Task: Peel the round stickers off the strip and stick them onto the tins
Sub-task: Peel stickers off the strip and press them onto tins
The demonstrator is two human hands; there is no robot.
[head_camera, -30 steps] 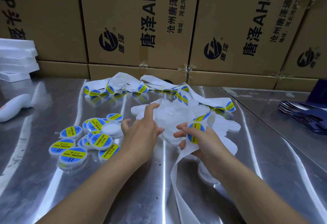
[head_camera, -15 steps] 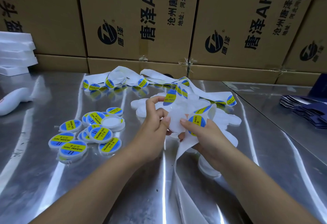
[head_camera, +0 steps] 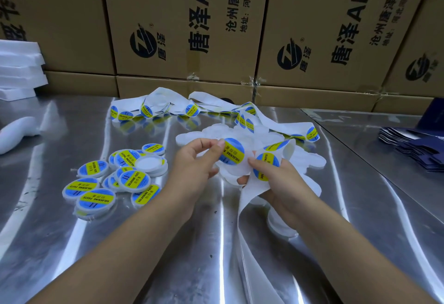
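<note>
My left hand pinches a round blue and yellow sticker by its edge, over a white tin that sits between both hands. My right hand grips the white backing strip, its thumb beside another sticker still on the strip. The strip runs down toward me and back across the table, with more stickers on it. A heap of plain white tins lies behind my hands. Labelled tins lie in a cluster at the left.
Everything lies on a shiny steel table. Brown cartons form a wall along the back. White foam trays are stacked at the far left, with a white object below them. Dark blue flat packs lie at the right.
My left hand took a white tin from the heap, then peeled a sticker off the strip. It now holds that sticker over the tin. My right hand kept its grip on the strip.
</note>
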